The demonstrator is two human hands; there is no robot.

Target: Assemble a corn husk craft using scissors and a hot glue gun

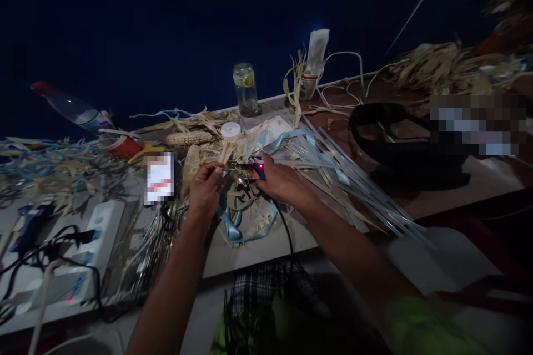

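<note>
My right hand [280, 180] is closed round a dark glue gun [259, 170] whose red light glows; its black cord runs down toward me. My left hand [205, 187] pinches a thin strip of dry corn husk [233, 168] held out toward the gun's tip. Both hands meet over a heap of husk pieces and a light blue ribbon [233, 227] that curls below them on the white table [258, 249].
A corn cob [183, 138], white lid [230, 129], glass jar [245, 89], paper cup [307, 84], clear glue sticks [353, 188], a phone [159, 178], power strips [95, 233], a second glue gun [29, 222], a plastic bottle [70, 108] and a black bag [400, 144] crowd the table.
</note>
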